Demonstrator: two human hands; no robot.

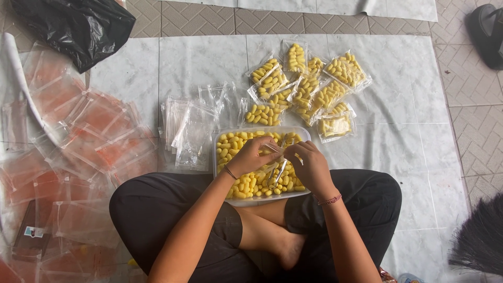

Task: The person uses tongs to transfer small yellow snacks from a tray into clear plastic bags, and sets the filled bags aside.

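Observation:
A clear plastic tray [219, 137] full of small yellow oblong pieces rests on my crossed legs. Over it, my left hand [254, 156] and my right hand [310, 165] together hold a small clear plastic bag [279, 157], fingers pinching its top edge; the bag hangs down into the tray. Beyond the tray lies a heap of filled bags [306, 89] holding the same yellow pieces. A stack of empty clear bags [196, 128] lies to the left of the tray.
Many bags with orange contents [89, 141] cover the floor at left. A black plastic bag [78, 26] sits at top left, a dark broom head [482, 236] at bottom right, a dark sandal [487, 34] at top right. A white sheet [398, 131] covers the tiled floor.

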